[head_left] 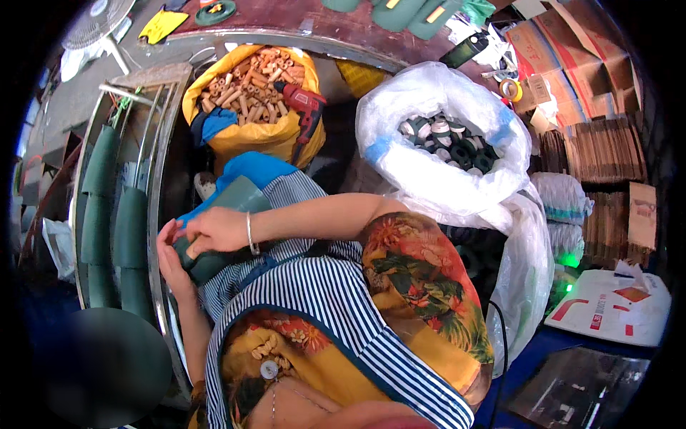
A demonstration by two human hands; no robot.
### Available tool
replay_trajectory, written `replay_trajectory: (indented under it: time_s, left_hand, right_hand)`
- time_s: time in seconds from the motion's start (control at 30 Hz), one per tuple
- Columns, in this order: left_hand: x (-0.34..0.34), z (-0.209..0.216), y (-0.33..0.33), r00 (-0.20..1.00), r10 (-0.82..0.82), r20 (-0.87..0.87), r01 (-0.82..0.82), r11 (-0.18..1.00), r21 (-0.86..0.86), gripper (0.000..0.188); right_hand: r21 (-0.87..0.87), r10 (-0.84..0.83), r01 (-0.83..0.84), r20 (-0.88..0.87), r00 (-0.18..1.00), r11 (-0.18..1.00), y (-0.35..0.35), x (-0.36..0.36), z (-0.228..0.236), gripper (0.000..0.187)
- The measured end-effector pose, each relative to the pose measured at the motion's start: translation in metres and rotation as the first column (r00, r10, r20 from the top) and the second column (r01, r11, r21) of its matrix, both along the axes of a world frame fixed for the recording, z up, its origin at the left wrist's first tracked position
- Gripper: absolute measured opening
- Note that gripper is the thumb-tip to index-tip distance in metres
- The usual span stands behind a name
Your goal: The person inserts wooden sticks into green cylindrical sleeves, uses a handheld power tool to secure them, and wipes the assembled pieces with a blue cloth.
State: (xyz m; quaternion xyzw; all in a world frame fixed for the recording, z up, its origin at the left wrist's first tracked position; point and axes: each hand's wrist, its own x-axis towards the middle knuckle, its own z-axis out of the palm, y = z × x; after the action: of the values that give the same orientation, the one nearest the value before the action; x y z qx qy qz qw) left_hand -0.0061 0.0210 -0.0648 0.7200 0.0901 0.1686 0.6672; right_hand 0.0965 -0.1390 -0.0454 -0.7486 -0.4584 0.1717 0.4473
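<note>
A dark green bucket (244, 199) lies tilted across my lap, over the striped apron. My right hand (220, 229), with a bangle at the wrist, reaches across my body, and its bent fingers close on a short wooden handle grip (191, 250) at the bucket's side. At the bucket's left end, my left hand (171, 259) cups its edge, fingers pointing up beside the right hand's fingertips. Part of the bucket is hidden behind my right hand.
Ahead stands a yellow sack (250, 146) of wooden grips, with a red and black power drill (307, 114) at its rim. A clear plastic bag (389, 107) holds green and white round parts. Green buckets (132, 229) line a metal rack at left; cardboard stacks (607, 154) stand right.
</note>
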Motion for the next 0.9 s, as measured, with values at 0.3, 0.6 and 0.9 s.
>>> replay_trajectory:
  time_s: [0.3,0.6,0.9]
  left_hand:
    - [-0.019,0.021,0.003,0.988,-0.148,-0.041,0.112,0.51,0.853,0.032]
    - [-0.002,0.033,0.013,0.919,0.254,-0.301,-0.383,0.754,-0.533,0.039]
    - [0.034,-0.008,-0.04,0.986,-0.142,-0.084,-0.035,0.32,-0.947,0.036]
  right_hand:
    - [-0.637,-0.47,0.768,0.659,0.587,0.064,-0.378,0.135,0.032,0.028]
    - [-0.77,-0.575,0.508,0.23,0.785,0.386,-0.499,0.187,-0.15,0.066]
    - [-0.599,-0.799,0.799,0.456,0.392,0.05,-0.462,0.162,-0.088,0.059]
